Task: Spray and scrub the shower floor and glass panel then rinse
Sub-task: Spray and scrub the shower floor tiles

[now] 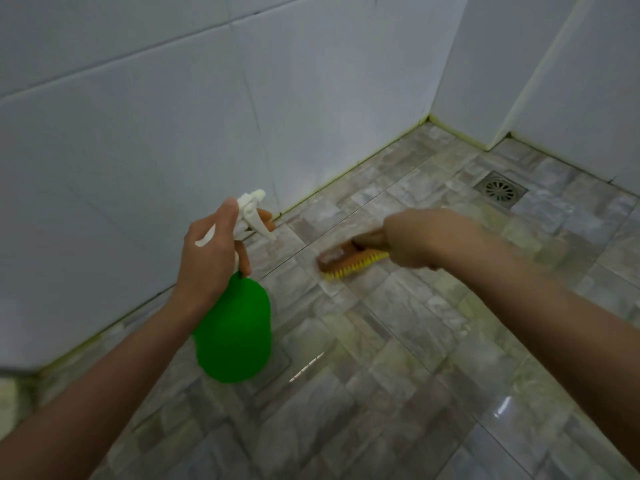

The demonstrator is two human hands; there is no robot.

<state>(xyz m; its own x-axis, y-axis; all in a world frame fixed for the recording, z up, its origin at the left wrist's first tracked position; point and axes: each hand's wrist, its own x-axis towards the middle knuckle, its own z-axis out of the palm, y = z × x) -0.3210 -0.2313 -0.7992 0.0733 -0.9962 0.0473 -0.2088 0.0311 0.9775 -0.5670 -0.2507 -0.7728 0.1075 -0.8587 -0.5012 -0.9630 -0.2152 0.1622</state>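
My left hand (211,251) grips the neck of a green spray bottle (233,330) with a white trigger head (254,213), held above the floor and pointing toward the wall's base. My right hand (426,237) is closed on the handle of an orange scrub brush (346,263) with yellow bristles. The bristles press on the wet grey stone-pattern shower floor (398,323) near the left wall. The brush is blurred. No glass panel is in view.
White tiled walls (156,133) rise on the left and at the back right. They meet in a corner with yellowed grout. A square metal floor drain (500,190) sits at the far right. More wet floor stretches toward me.
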